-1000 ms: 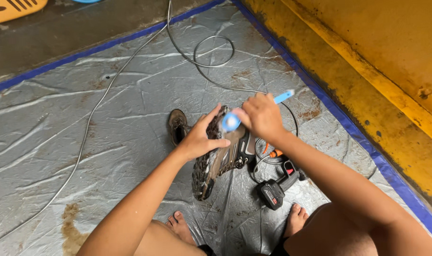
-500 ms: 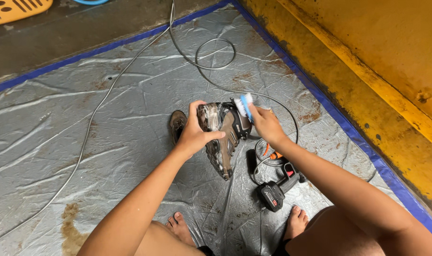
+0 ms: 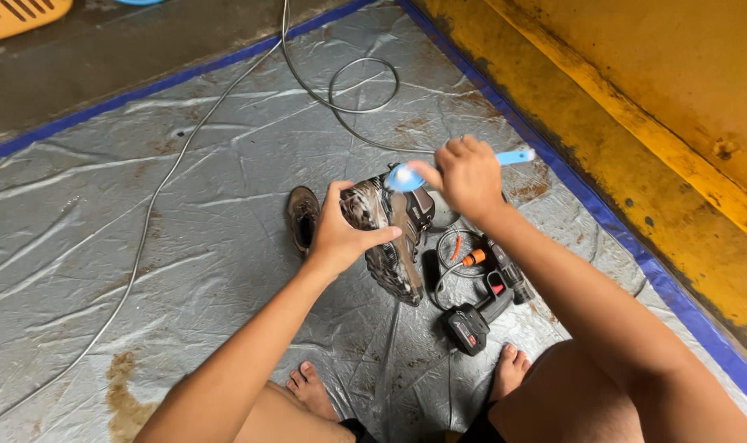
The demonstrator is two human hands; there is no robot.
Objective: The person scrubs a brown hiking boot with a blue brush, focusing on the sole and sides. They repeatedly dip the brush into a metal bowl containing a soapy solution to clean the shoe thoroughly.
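Wet grey tarp (image 3: pixel 143 246) on floor. Left hand (image 3: pixel 340 234) grips shoe (image 3: pixel 390 238); right hand (image 3: pixel 468 176) holds brush (image 3: pixel 406 176), mid-scrub. Next: steady strokes, firm hold.

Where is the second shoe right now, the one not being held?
In the head view, the second shoe lies on the grey tarp, just left of the left hand, which holds the muddy shoe.

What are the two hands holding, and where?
Left hand grips the muddy brown shoe around its side; right hand holds the light-blue plastic brush by its handle.
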